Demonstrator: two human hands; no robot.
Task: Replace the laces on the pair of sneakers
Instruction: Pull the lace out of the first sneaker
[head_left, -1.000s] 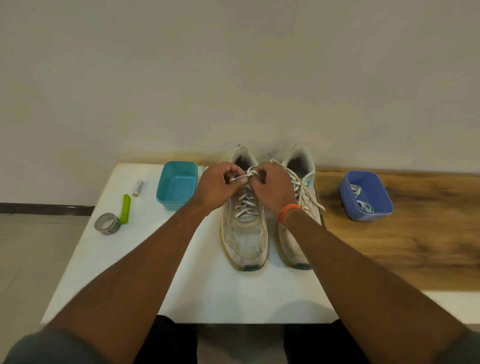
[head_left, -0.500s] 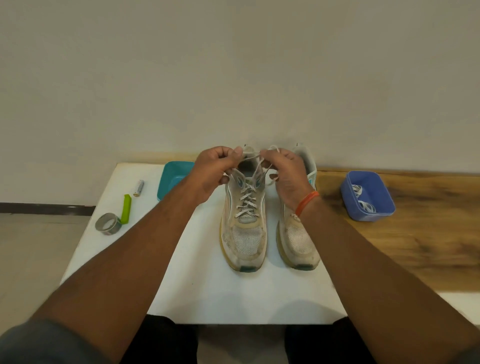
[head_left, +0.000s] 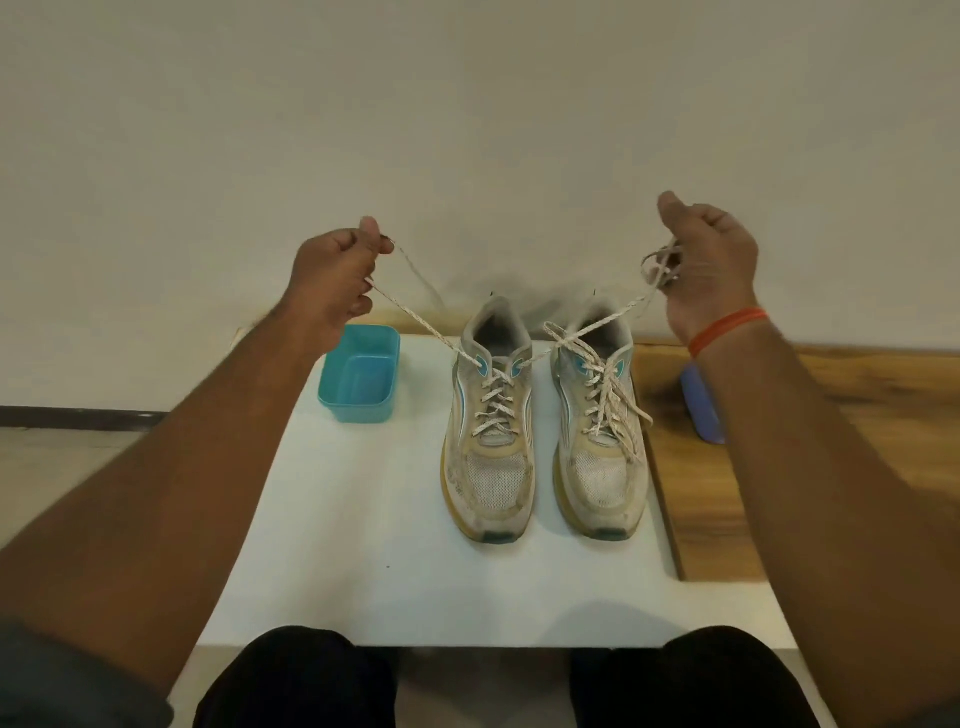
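Two worn white sneakers stand side by side on the white table (head_left: 363, 519), toes toward me. The left sneaker (head_left: 491, 421) has its white lace (head_left: 415, 319) untied, and both ends are stretched out sideways and up. My left hand (head_left: 332, 283) is raised at the left and pinches one end. My right hand (head_left: 709, 265) is raised at the right, fist closed on the other end, which is bunched in the fingers. That end crosses over the right sneaker (head_left: 602, 426), whose own lace lies loose across its top.
An empty teal tub (head_left: 361, 379) sits on the table left of the sneakers. A blue tub (head_left: 701, 405) on the wooden board (head_left: 727, 493) at the right is mostly hidden behind my right forearm. A plain wall stands close behind the table.
My hands were together at the left sneaker's knot; they have moved far apart and upward, drawing the untied lace ends out to either side.
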